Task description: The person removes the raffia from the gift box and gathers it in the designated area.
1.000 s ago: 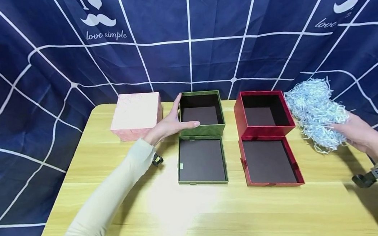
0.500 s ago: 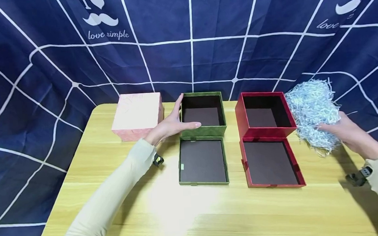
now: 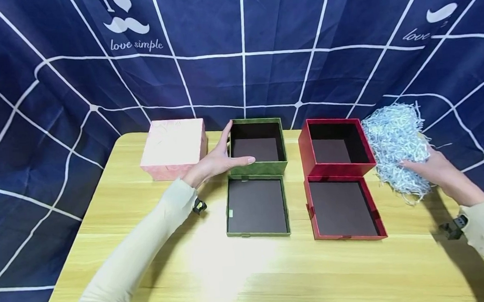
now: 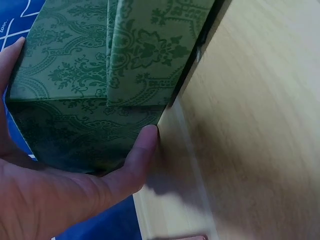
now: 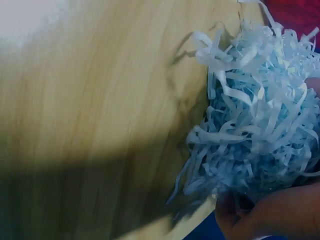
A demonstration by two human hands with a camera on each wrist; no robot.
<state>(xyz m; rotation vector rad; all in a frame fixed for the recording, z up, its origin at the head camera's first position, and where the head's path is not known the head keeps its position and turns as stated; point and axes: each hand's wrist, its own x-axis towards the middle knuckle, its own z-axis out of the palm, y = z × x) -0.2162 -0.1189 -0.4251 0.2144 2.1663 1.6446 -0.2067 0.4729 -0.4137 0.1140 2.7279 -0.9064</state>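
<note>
My left hand (image 3: 214, 163) grips the left side of a green box (image 3: 264, 168), thumb along its front and fingers toward the back corner. In the left wrist view the box's patterned wall (image 4: 70, 75) lies between thumb and fingers. The box is uncovered, with a dark inside. A loose clump of pale blue shredded paper (image 3: 395, 144) stands right of the red box (image 3: 343, 169). My right hand (image 3: 436, 171) holds the clump from its right side, thumb in front. Part of that hand (image 5: 280, 210) is hidden by the strands in the right wrist view.
The green lid (image 3: 257, 206) lies inside up before its box, and the red lid (image 3: 344, 208) likewise before the uncovered red box. A covered pink box (image 3: 172, 143) stands at the left. Behind the wooden table (image 3: 250, 280) hangs a blue curtain (image 3: 204, 79).
My right hand has moved left with the shredded paper, which now sits more compactly against the red box's right side. My left hand keeps its place on the green box.
</note>
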